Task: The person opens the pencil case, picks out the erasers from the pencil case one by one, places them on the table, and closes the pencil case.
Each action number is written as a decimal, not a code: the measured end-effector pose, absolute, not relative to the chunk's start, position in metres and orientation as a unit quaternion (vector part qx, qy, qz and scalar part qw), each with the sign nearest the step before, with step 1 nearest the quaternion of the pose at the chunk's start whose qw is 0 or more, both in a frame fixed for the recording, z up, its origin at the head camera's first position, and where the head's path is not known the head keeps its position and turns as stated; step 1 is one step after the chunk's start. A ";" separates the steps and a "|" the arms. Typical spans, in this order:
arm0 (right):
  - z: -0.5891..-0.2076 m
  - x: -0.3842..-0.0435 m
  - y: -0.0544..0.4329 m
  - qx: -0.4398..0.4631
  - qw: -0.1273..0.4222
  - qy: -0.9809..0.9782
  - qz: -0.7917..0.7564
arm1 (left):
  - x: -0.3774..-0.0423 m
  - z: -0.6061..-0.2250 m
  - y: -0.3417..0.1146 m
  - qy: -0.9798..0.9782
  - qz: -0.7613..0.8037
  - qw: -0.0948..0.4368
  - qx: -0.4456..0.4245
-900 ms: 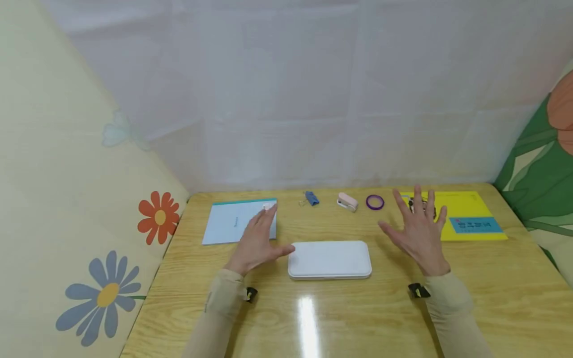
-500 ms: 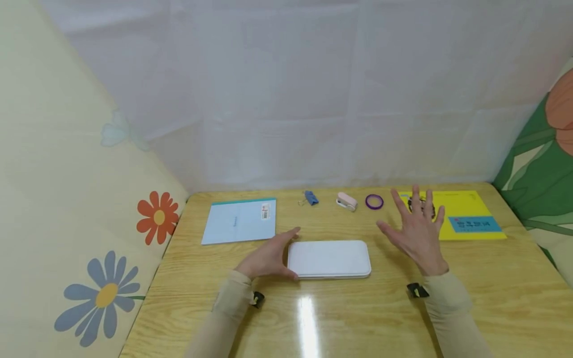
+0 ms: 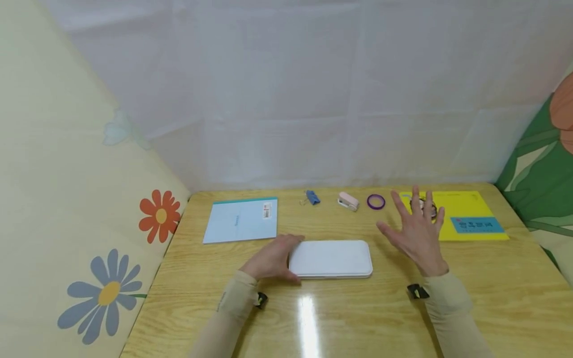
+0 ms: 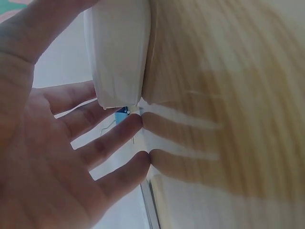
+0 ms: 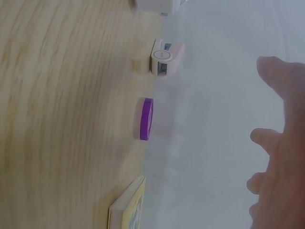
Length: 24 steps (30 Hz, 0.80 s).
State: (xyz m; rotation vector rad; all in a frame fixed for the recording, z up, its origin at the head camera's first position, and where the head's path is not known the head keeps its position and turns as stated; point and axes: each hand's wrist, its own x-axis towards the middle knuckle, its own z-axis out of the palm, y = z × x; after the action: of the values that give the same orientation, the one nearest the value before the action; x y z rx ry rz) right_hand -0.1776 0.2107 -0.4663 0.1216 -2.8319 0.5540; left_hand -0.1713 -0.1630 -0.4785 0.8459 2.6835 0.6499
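Note:
A flat white pencil case [image 3: 331, 258] with rounded corners lies lengthwise across the wooden table. My left hand [image 3: 273, 258] spans its left end, thumb at the near edge and fingers at the far edge, gripping it. In the left wrist view the case [image 4: 121, 52] sits between the thumb and the index finger, and the lower fingertips are close to the tabletop. My right hand [image 3: 418, 236] is held palm down with its fingers spread, over the near left part of a yellow book [image 3: 467, 204], holding nothing.
Along the back of the table lie a light blue notebook [image 3: 239, 221], a blue binder clip [image 3: 313, 197], a pink and white stapler [image 3: 348, 201] and a purple ring [image 3: 376, 201]. A pale cloth [image 3: 277, 99] hangs behind the table.
My left hand has come down and right from over the notebook to the case's left end, uncovering the notebook's label. My right hand stays nearly still, fingers spread.

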 end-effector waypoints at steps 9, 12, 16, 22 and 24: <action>-0.468 -0.177 0.203 0.045 0.113 -0.972 0.199 | -0.170 -0.483 -0.158 0.938 0.160 0.115 0.286; -0.468 -0.177 0.197 0.055 0.105 -0.973 0.198 | -0.170 -0.482 -0.157 0.938 0.157 0.115 0.286; -0.469 -0.176 0.184 0.080 0.081 -0.972 0.207 | -0.169 -0.481 -0.157 0.938 0.157 0.119 0.284; -0.469 -0.165 0.154 0.142 0.034 -0.967 0.210 | -0.169 -0.482 -0.157 0.939 0.155 0.119 0.283; -0.468 -0.160 0.144 0.172 0.019 -0.963 0.206 | -0.169 -0.482 -0.157 0.939 0.157 0.117 0.282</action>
State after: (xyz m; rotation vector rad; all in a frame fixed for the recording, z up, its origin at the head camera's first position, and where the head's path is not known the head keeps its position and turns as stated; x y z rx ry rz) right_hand -0.1599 0.1440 -0.4682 0.5328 -2.9894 0.6391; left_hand -0.1688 -0.1566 -0.4817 0.8253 2.7489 0.4598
